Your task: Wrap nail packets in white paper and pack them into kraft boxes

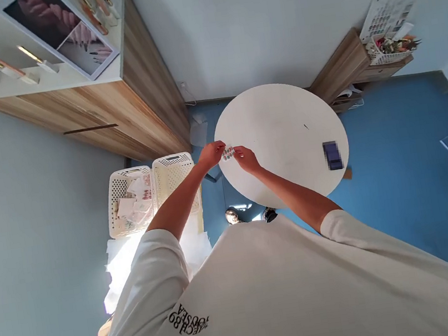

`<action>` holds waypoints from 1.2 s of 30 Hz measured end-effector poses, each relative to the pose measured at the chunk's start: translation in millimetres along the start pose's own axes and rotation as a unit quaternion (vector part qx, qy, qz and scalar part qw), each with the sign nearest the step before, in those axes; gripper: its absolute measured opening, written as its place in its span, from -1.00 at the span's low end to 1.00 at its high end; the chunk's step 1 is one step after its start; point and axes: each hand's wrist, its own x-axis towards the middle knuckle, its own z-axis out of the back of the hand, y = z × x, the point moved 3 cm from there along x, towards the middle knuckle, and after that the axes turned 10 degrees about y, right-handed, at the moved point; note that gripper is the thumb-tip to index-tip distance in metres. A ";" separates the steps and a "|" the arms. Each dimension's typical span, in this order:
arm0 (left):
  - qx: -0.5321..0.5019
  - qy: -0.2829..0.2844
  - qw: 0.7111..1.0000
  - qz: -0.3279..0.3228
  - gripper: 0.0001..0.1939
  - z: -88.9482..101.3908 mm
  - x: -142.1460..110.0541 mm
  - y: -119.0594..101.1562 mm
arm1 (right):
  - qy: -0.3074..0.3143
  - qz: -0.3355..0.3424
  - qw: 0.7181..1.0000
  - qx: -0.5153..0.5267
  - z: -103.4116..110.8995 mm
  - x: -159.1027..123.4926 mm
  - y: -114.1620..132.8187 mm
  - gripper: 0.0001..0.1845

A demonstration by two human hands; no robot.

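A blue floor [397, 175] is seen from above, with a wooden cabinet [85, 113] along one wall and a round white table [280, 120] near the centre, its near edge partly hidden by the right arm [291, 197]. Two white plastic baskets [130, 201] stand beside the table, and papers [133, 198] are piled in one. A dark rectangular object [332, 155] on the tabletop is too blurred to identify. A small card [228, 153] is held in a narrow pinch between the left hand [211, 154] and the right hand [247, 160], over the table's edge; the coloured items on it are too small to make out.
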 end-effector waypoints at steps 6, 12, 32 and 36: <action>-0.054 0.050 0.997 -0.017 -0.68 -84.8 53.2 -79.9 | -0.027 -0.067 0.997 0.016 97.2 -30.3 -72.8 -0.74; -0.128 0.068 0.989 0.014 -0.69 -162.7 85.2 -134.5 | -0.027 -0.111 0.993 0.025 179.2 -55.1 -134.8 -0.71; -0.275 0.169 0.917 0.234 -0.37 -312.1 62.7 -168.7 | -0.024 -0.272 0.962 -0.005 214.3 -108.3 -245.7 -0.83; -0.281 0.176 0.915 0.231 -0.37 -316.6 61.8 -164.2 | -0.012 -0.258 0.966 -0.004 211.8 -109.7 -249.6 -0.78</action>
